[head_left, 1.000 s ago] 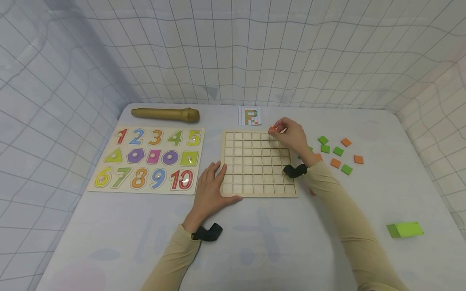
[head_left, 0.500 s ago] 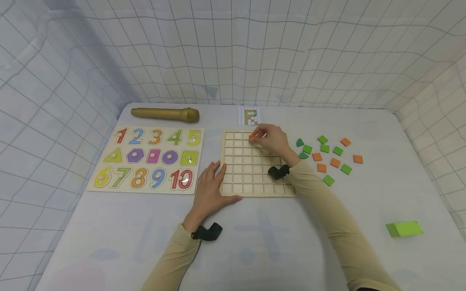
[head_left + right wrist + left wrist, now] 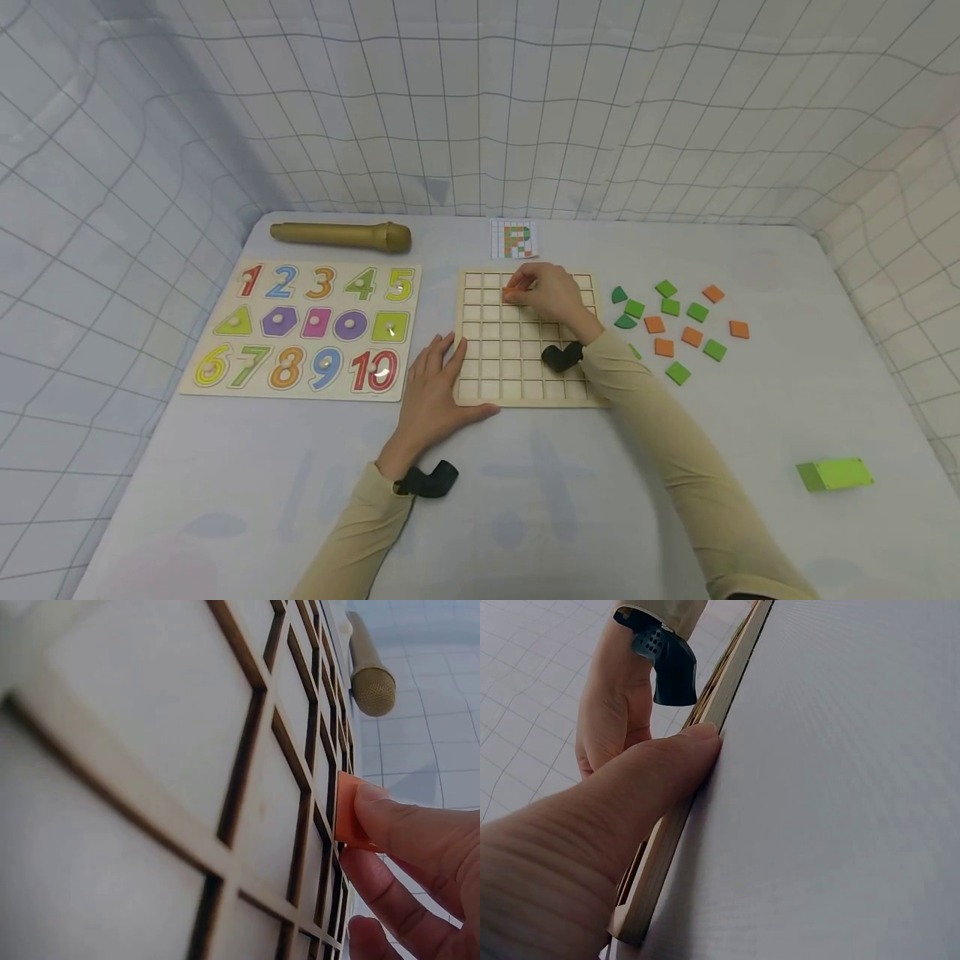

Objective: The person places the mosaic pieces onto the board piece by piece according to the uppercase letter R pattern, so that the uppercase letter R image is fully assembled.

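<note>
In the head view a wooden grid board point(image 3: 491, 368) lies at the middle of the table, its visible cells bare wood. My right hand point(image 3: 551, 292) is over the board's far rows and pinches an orange square tile point(image 3: 512, 295) between thumb and fingers. The right wrist view has that tile point(image 3: 348, 810) right at the grid's raised dividers. At the board's near left corner rests my left hand point(image 3: 431, 398), fingers extended along the left side and thumb along the front edge. Up close, the left thumb point(image 3: 667, 761) touches the board's edge point(image 3: 664, 859).
Loose green tiles point(image 3: 678, 372), orange tiles point(image 3: 663, 347) and dark green quarter-round tiles point(image 3: 618, 295) lie right of the board. A pattern card point(image 3: 514, 240) sits behind it. Leftward are a number puzzle point(image 3: 300, 302) and a gold microphone point(image 3: 337, 236); a green block point(image 3: 840, 473) stands far right.
My right hand has carried the orange tile leftward from the board's far right to the upper middle cells, and a little nearer. The left hand has stayed in place.
</note>
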Tool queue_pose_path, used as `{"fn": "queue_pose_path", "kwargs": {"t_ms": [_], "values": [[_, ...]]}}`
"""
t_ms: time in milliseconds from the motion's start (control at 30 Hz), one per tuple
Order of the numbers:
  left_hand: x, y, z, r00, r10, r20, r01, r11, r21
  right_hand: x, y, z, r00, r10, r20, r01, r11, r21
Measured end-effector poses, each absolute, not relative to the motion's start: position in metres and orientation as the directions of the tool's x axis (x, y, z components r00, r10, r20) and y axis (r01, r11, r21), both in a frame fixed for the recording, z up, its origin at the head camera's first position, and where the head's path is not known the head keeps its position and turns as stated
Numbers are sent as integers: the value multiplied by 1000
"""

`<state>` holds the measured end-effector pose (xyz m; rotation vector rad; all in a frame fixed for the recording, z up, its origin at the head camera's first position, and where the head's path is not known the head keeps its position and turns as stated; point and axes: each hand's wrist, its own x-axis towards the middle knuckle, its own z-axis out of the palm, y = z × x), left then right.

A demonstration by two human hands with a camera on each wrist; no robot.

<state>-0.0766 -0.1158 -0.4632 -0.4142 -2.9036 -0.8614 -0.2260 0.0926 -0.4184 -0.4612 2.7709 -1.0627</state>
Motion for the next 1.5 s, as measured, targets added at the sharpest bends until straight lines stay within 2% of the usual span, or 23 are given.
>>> {"fn": "queue_pose_path", "kwargs": {"t_ms": [900,1500], "values": [[-76,-114,-463,-963,230,142,271,805,528,-225,92,-417,-930,-349,-111,-249,825,-507],[-76,-115,-460,-959,239,150,282,808,517,-223,105,-415,-900,-434,-43,-327,736,-592]]}}
